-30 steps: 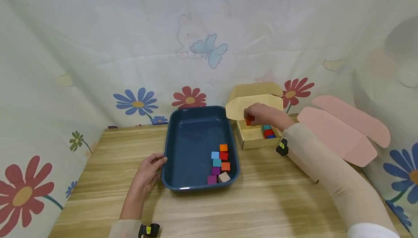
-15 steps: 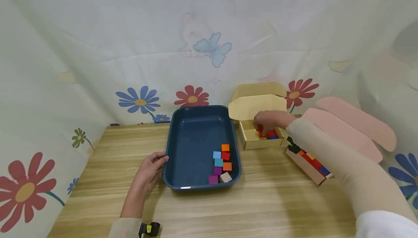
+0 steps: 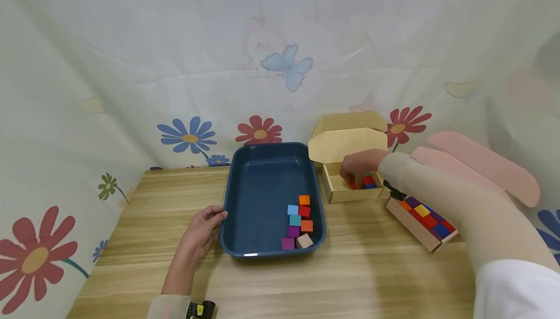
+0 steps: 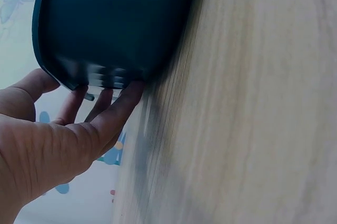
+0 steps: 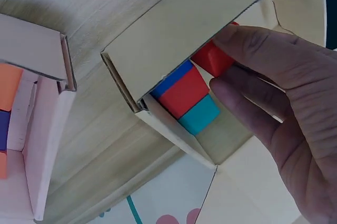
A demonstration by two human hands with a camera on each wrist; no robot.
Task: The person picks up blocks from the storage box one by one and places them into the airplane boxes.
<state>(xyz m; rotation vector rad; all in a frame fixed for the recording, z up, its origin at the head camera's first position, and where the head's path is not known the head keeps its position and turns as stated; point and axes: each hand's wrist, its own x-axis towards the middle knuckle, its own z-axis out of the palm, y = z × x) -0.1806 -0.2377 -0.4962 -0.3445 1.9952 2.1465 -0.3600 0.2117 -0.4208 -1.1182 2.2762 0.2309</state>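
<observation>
My left hand holds the left rim of a dark blue tray, with the thumb at the rim and fingers against the outer wall. In the right wrist view, my right hand pinches a red cube between thumb and fingers, low inside an open yellow cardboard box right of the tray. Beside it in the box, a blue, a red cube and a teal cube stand in a row along one side wall. Several coloured cubes lie in the tray's front right part.
An open pink box filled with colourful cubes stands to the right, under my right forearm; its raised lid leans back. The yellow lid stands up against the flowered cloth behind the wooden table.
My right hand has lowered the red cube from above the yellow box down into it, near the other cubes. The view has shifted slightly; my left hand stays at the tray rim.
</observation>
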